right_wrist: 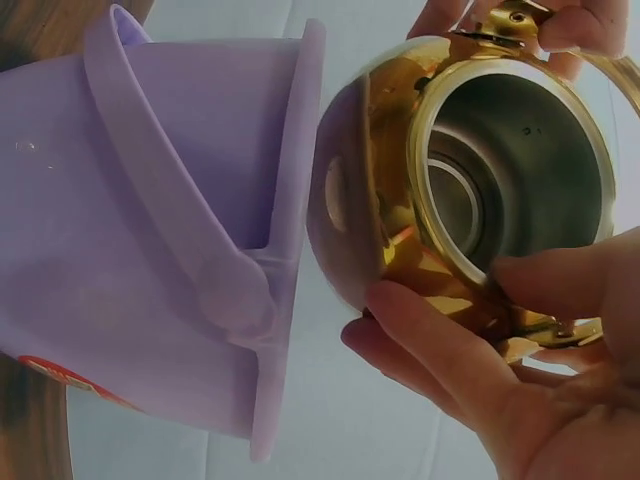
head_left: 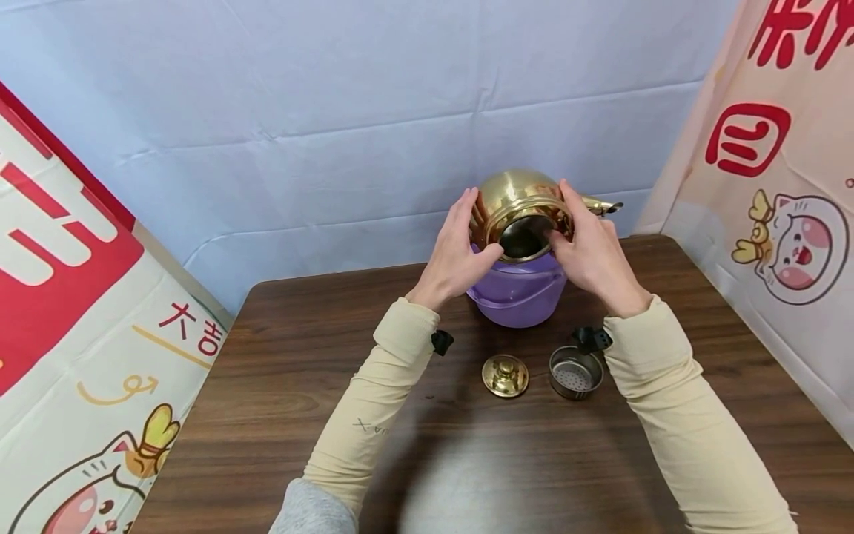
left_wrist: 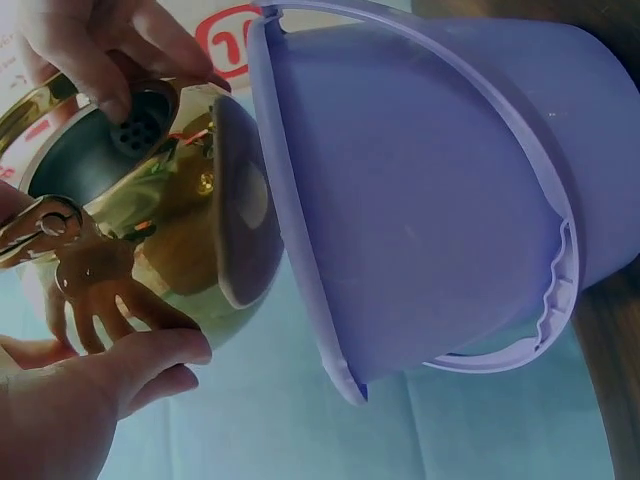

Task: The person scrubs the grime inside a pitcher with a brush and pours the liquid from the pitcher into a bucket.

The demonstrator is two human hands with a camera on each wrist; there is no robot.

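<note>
A shiny gold teapot (head_left: 517,185) is held over the purple bucket (head_left: 517,300), its lidless mouth tilted toward me. My left hand (head_left: 454,256) grips the side by the handle hinge, thumb near the rim. On the spout side, my right hand (head_left: 594,248) grips the pot with its thumb reaching inside the mouth. In the left wrist view, the thumb of the right hand (left_wrist: 100,50) is beside small strainer holes inside. The right wrist view shows the pot's bare metal interior (right_wrist: 480,180); its rounded base is close to the bucket's rim (right_wrist: 290,200).
On the brown wooden table (head_left: 320,356), a gold lid with a knob (head_left: 505,377) lies in front of the bucket. A perforated metal strainer cup (head_left: 576,373) stands to its right, under my right wrist. A pale blue cloth backdrop (head_left: 333,148) hangs behind the table.
</note>
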